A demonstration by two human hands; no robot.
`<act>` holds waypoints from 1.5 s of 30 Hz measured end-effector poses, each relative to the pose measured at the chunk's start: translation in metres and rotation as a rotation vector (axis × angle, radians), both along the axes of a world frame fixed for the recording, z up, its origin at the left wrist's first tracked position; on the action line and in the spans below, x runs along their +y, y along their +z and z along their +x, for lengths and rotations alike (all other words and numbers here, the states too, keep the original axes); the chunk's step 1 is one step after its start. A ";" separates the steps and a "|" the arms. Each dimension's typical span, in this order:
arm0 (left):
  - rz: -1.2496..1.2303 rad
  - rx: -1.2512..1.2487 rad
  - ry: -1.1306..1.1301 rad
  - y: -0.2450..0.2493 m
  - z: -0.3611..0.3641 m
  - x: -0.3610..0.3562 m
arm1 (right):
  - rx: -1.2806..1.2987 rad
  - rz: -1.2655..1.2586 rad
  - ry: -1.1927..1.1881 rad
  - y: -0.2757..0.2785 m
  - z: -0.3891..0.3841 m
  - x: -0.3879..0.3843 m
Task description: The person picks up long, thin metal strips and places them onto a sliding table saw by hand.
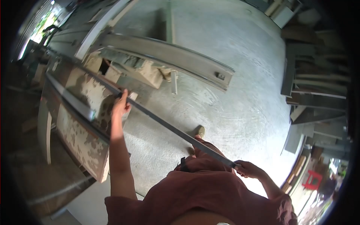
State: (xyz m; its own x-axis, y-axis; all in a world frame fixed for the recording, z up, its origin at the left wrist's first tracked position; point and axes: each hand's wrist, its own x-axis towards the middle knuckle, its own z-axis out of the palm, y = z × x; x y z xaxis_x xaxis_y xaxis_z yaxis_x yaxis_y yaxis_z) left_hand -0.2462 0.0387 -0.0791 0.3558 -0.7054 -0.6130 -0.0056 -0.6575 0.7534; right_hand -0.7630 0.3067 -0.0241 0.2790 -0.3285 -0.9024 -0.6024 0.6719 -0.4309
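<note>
Head view: dark strip in both hands above pale concrete floor.

A long metal channel reaches out over the concrete floor beyond the far right corner of the stained counter, with a small fitting near its right end. A pale bar crosses near its left end. Dark and pale boards are piled along the right side; a red stool stands near their lower end.
</note>
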 end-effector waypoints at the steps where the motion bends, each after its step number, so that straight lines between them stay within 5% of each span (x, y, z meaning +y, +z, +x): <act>1: 0.029 0.000 0.015 0.000 0.004 0.001 | -0.017 0.011 0.009 0.000 -0.002 -0.004; 6: -0.017 -0.525 -0.086 -0.023 0.047 -0.012 | -0.075 0.030 0.028 0.001 -0.009 -0.011; 8: -0.172 -1.041 -0.078 -0.050 0.072 -0.025 | -0.097 -0.009 0.013 0.004 -0.009 -0.014; 11: -0.168 -1.268 -0.100 -0.049 0.069 -0.042 | -0.034 -0.042 0.107 0.007 -0.013 -0.018; 17: -0.057 -1.360 -0.178 -0.029 0.048 -0.053 | -0.024 -0.060 0.039 0.016 -0.009 -0.023; 33: -0.293 -1.262 -0.184 -0.060 0.070 -0.058 | -0.036 0.014 0.010 0.014 -0.007 -0.025; 38: -0.112 -1.358 -0.215 -0.047 0.056 -0.057 | -0.128 0.020 -0.169 -0.004 -0.014 -0.016; 45: 0.055 -1.345 -0.227 -0.031 0.035 -0.052 | -0.033 0.015 -0.106 0.002 -0.008 -0.029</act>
State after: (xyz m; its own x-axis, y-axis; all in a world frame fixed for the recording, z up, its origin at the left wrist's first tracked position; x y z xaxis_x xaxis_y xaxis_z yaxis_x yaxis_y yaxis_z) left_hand -0.2116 -0.0130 -0.1105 0.5755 -0.8136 0.0828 -0.8178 -0.5730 0.0534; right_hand -0.7714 0.2781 -0.0223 0.2727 -0.3443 -0.8984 -0.5136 0.7375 -0.4386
